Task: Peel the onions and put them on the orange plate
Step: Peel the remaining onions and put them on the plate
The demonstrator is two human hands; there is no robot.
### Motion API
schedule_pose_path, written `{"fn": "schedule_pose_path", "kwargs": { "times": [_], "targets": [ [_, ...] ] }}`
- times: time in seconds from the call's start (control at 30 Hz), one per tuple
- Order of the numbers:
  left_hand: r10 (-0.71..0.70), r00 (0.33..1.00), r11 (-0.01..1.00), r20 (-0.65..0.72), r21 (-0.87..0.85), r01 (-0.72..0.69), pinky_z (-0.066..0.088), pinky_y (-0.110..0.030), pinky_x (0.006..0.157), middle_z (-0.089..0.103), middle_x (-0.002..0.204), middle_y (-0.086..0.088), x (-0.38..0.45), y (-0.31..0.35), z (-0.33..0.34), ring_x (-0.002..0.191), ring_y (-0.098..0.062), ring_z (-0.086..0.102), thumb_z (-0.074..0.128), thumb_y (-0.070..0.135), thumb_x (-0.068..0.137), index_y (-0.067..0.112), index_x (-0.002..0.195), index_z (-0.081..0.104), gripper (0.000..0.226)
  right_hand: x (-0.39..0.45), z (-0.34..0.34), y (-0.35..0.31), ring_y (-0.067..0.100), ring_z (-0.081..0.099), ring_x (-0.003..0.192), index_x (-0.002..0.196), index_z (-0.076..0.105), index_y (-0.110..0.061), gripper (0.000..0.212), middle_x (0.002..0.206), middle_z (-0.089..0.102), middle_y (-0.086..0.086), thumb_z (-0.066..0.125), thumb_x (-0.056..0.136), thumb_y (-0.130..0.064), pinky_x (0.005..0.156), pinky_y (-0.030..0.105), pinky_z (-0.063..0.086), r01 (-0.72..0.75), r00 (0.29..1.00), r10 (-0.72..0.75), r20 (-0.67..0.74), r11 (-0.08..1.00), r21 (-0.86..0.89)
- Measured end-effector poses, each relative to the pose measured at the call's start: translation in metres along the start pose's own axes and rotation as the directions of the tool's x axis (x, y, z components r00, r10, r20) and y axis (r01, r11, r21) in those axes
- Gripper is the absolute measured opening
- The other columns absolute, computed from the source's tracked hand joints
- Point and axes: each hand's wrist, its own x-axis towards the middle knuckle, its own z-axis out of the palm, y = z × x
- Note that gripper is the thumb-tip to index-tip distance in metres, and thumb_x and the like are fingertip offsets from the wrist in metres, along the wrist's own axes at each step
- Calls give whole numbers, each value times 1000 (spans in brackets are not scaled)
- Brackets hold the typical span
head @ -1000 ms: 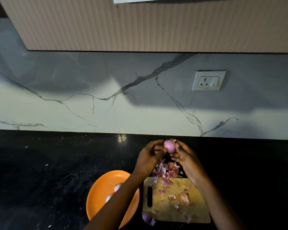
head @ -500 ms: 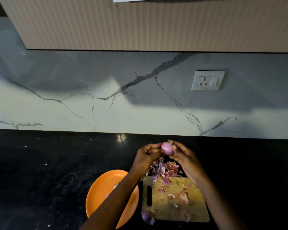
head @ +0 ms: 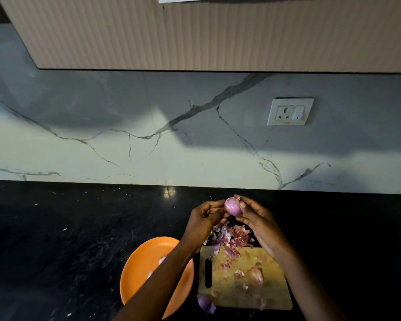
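A small purple onion (head: 233, 206) is held up above the black counter between both hands. My right hand (head: 258, 224) grips it from the right, thumb on top. My left hand (head: 203, 220) has its curled fingers against the onion's left side. Below left lies the orange plate (head: 139, 272), with pale peeled onion pieces partly hidden behind my left forearm. An unpeeled onion (head: 255, 275) rests on the wooden cutting board (head: 244, 295).
A heap of purple onion skins (head: 232, 238) lies at the board's far edge. Another purple onion piece (head: 205, 303) sits by the board's near-left corner. The marble backsplash carries a white wall socket (head: 289, 111). Black counter (head: 56, 239) stretches to the left.
Both hands have sunk slightly with the onion and turned it; the left fingers have closed in against its side.
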Motion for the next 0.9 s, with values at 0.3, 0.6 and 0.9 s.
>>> {"fn": "schedule_pose_path", "kwargs": {
  "times": [0.3, 0.6, 0.9],
  "targets": [
    [3, 1000, 1000, -30, -29, -4, 57, -25, 81, 77, 100, -11, 3, 1, 1, 94, -20, 74, 68, -1, 90, 5, 113, 69, 24, -1, 3, -3, 19, 69, 111, 127, 67, -18, 35, 123, 71, 5, 57, 96, -30, 85, 27, 54, 0, 1000, 0, -8, 1000, 19],
    [-29, 999, 999, -34, -35, 28, 58, -33, 90, 75, 104, -14, 4, 2, -1, 101, -27, 72, 73, 10, 89, 7, 113, 67, 25, -1, 7, -8, 16, 69, 100, 121, 69, -16, 28, 117, 73, 8, 54, 100, -27, 79, 24, 55, -1, 1000, 1, 19, 1000, 8],
    [-10, 999, 999, -42, -40, 8, 58, -37, 88, 71, 105, -25, 2, -4, -5, 96, -29, 71, 70, 0, 88, -1, 111, 66, 24, -4, 10, -9, 15, 70, 102, 124, 67, -13, 31, 118, 73, 7, 55, 98, -26, 76, 21, 55, 13, 999, -14, 35, 1000, 12]
  ]
}}
